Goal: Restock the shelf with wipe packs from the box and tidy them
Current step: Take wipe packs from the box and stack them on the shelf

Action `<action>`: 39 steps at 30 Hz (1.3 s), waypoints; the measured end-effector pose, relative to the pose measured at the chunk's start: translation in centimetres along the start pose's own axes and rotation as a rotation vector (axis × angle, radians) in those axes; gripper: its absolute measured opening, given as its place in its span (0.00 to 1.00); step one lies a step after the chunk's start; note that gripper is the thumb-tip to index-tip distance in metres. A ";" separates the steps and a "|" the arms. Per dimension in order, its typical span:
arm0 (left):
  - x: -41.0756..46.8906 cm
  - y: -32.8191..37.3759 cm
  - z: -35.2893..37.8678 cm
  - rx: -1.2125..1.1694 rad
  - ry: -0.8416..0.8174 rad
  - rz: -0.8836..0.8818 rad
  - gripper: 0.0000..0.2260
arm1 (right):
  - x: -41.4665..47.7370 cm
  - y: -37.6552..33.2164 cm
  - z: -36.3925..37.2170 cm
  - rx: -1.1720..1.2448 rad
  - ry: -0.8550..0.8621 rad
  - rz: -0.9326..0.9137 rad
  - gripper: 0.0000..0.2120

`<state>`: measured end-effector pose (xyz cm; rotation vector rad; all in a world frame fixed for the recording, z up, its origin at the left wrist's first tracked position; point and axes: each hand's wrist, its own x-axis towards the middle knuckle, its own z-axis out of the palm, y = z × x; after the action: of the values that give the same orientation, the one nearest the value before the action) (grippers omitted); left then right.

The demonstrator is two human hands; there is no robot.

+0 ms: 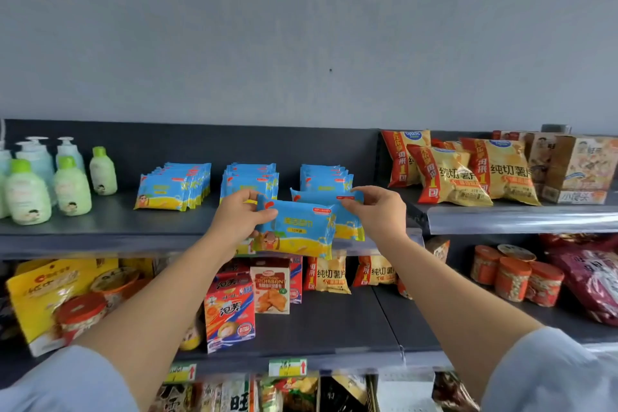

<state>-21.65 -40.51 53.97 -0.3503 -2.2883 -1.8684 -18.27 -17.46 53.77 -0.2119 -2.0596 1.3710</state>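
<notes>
The left hand (240,216) has its fingers curled round the left edge of a blue-and-yellow wipe pack (296,232), thumb on the face, holding it upright and facing out in the middle of the frame. The right hand (379,211) pinches the upper right corner of a second wipe pack (349,222) that sits just behind and to the right of the first, the two overlapping. Both packs are at the front edge of the dark top shelf (100,227), and I cannot tell whether they rest on it or hang just above it. Behind them stand three rows of the same packs, on edge and facing forward: a left row (174,186), a middle row (250,179) and a right row (326,176), the right one looking shorter than the others. Farther out, green lotion bottles (72,191) fill the left of the shelf and yellow crisp bags (468,174) the right; snack cartons (245,298) crowd the shelf below. The box is not in view, so I cannot say how many packs remain. By my reckoning the restocking is well along: three rows are built, these two packs have yet to be seated, probably in front of the right row, and the left row leans and wants squaring.
</notes>
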 end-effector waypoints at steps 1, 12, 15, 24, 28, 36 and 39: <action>0.8 0.0 0.4 -0.005 0.000 -0.002 0.10 | 1.0 0.4 0.0 0.003 0.000 0.003 0.18; 9.0 -1.5 5.3 -0.028 0.042 -0.039 0.09 | 11.9 5.7 1.5 0.039 -0.057 0.092 0.17; 10.5 -2.1 6.1 -0.035 0.069 -0.056 0.09 | 13.3 7.1 2.2 0.035 -0.094 0.109 0.14; 14.0 -3.9 7.0 -0.023 0.082 -0.107 0.11 | 16.9 9.6 4.5 0.003 -0.127 0.150 0.15; 15.3 -4.3 7.4 0.004 0.059 -0.114 0.08 | 18.1 10.1 5.3 -0.019 -0.113 0.143 0.16; 17.5 -4.7 8.9 0.033 0.001 -0.090 0.08 | 19.3 10.6 6.4 -0.010 -0.075 0.154 0.14; 18.2 -5.1 9.8 0.062 0.004 -0.077 0.08 | 19.5 10.8 6.3 0.004 -0.054 0.153 0.12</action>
<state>-40.40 -30.52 52.15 -0.2533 -2.3824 -1.8262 -39.43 -8.50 51.07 -0.3402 -2.1212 1.4869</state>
